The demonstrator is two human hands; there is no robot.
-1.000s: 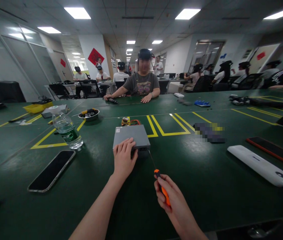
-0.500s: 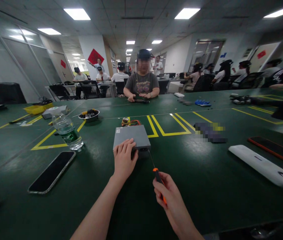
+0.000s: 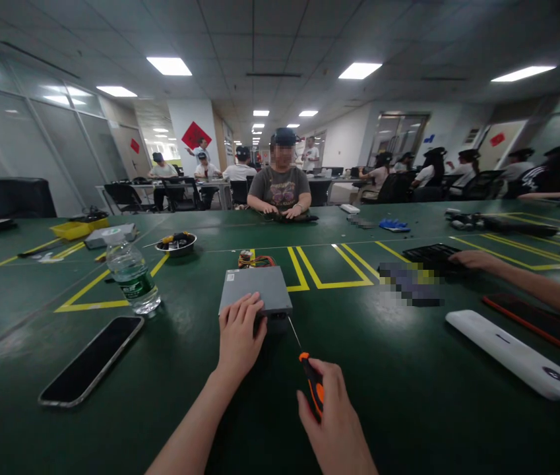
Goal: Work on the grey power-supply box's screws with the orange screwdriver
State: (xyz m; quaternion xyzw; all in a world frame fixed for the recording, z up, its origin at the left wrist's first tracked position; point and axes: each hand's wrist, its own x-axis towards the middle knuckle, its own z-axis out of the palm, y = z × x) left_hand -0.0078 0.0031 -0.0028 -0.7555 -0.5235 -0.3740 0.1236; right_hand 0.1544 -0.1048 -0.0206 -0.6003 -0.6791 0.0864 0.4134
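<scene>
A grey computer power supply (image 3: 254, 285) lies on the green table, its coloured cables (image 3: 258, 260) bunched at the far side. My left hand (image 3: 241, 330) holds it by the near left part, fingers over the top and thumb at the front edge. In my right hand (image 3: 334, 412) is a screwdriver (image 3: 313, 382) with a black and orange handle. Its shaft points up and left, and the tip is at the right end of the power supply's near face, beside the socket. The right thumb stands off the handle while the fingers stay around it. Any screw there is too small to make out.
To the left are a water bottle (image 3: 134, 277), a phone (image 3: 92, 361) and a metal bowl of small parts (image 3: 177, 245). On the right lie a white device (image 3: 514, 356) and an orange-edged dark one (image 3: 541, 323). A co-worker's hand (image 3: 472, 260) reaches a black tray (image 3: 431, 254).
The view has tilted up, so things sit lower. My right thumb has come away from the screwdriver handle. A co-worker's arm has come in from the right with the black tray.
</scene>
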